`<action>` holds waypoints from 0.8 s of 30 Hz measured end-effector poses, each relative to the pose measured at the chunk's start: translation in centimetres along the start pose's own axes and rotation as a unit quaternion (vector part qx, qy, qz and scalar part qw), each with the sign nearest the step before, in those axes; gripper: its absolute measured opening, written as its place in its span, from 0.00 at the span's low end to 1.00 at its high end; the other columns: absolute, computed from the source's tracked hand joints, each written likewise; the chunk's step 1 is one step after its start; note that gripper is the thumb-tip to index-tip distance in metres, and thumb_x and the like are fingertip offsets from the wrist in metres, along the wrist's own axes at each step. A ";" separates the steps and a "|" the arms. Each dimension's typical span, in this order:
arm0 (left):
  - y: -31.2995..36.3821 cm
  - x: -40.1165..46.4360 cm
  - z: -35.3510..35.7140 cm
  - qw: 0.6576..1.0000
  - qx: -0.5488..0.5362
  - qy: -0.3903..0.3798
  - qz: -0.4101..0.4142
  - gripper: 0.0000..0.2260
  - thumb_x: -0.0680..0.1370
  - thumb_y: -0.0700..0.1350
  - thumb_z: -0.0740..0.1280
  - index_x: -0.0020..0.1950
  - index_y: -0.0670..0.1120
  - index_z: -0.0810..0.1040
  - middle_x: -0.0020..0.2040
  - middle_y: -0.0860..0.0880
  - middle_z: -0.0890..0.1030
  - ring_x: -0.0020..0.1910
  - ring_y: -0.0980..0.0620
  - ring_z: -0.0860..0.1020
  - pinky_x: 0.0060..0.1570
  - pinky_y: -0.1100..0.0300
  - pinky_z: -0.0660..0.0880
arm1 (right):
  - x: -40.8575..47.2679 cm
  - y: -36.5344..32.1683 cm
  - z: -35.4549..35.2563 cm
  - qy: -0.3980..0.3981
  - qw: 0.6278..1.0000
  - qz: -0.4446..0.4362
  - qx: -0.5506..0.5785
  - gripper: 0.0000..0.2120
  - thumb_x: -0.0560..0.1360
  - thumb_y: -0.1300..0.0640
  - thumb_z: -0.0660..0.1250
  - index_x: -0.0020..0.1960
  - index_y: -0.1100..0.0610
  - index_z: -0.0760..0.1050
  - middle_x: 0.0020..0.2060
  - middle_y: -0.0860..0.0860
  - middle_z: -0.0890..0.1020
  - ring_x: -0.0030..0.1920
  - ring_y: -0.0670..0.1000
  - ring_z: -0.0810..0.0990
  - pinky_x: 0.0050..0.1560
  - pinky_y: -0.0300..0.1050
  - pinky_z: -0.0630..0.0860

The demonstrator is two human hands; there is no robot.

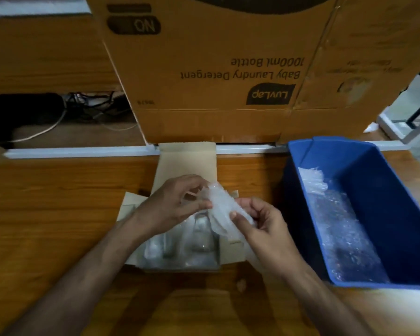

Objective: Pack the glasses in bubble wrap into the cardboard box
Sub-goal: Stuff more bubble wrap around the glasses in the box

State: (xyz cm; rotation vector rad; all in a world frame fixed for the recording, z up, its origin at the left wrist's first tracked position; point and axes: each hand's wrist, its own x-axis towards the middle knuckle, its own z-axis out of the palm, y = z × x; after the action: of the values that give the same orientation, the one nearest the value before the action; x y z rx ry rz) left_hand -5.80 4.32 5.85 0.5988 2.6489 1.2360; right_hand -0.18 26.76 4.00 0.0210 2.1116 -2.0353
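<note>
I hold a bundle of bubble wrap [222,209] between both hands, just above the small cardboard box [187,166] that lies open on the wooden table [58,202]. The wrap is cloudy white, crinkled and soft-edged, rolled into a rough tube that slants from upper left to lower right; whether a glass sits inside it I cannot tell, the film is too milky and the picture too blurred. My left hand [175,204] has its fingers curled, thumb and fingertips pinching the upper end of the bundle. My right hand [260,224] curls round the lower end, the thumb pressed flat on the wrap's face.

Below my hands the small box shows its matte tan flaps folded outward, one long flap reaching toward the table's far edge. Inside it lie clear, glossy shapes side by side, glasses [199,238] in thin transparent film, their outlines soft and hard to count.

To my right, just beside the box, stands a blue plastic bin [386,190], smooth-walled and rectangular, with more bubble wrap [337,219] lying along its floor, shiny and pebbled. Behind the table rises a large corrugated carton [216,69], brown and creased, its printing upside down. Left of it dark cables [92,103] tangle in a shadowed gap.
</note>
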 end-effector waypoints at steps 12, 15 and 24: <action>-4.7 -1.0 0.9 0.996 -0.055 0.066 -0.031 0.21 0.70 0.53 0.81 0.55 0.53 0.73 0.54 0.58 0.78 0.49 0.62 0.79 0.43 0.67 0.80 | -1.6 1.0 5.7 0.163 0.895 -0.095 -0.404 0.21 0.78 0.55 0.71 0.71 0.48 0.76 0.58 0.48 0.74 0.51 0.42 0.75 0.44 0.24 0.73; -6.6 -2.0 1.0 0.998 0.043 0.036 -0.033 0.19 0.72 0.56 0.78 0.58 0.58 0.75 0.58 0.61 0.77 0.52 0.61 0.79 0.48 0.59 0.81 | -1.8 1.3 6.6 0.223 0.901 -0.071 -0.366 0.15 0.77 0.58 0.72 0.64 0.52 0.81 0.51 0.47 0.75 0.47 0.40 0.75 0.43 0.23 0.72; -6.0 -2.1 3.2 0.958 0.263 -0.104 0.052 0.24 0.74 0.68 0.65 0.63 0.56 0.76 0.66 0.53 0.73 0.65 0.50 0.65 0.65 0.51 0.59 | -0.9 2.4 10.5 0.226 0.780 -0.033 -0.582 0.06 0.73 0.49 0.75 0.44 0.49 0.79 0.35 0.45 0.78 0.33 0.48 0.75 0.32 0.43 0.74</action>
State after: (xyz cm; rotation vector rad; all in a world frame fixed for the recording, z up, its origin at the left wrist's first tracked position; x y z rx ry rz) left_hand -4.67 2.24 -0.83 0.8934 2.7828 0.4346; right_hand 2.52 16.58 1.51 0.2591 3.3051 -0.4151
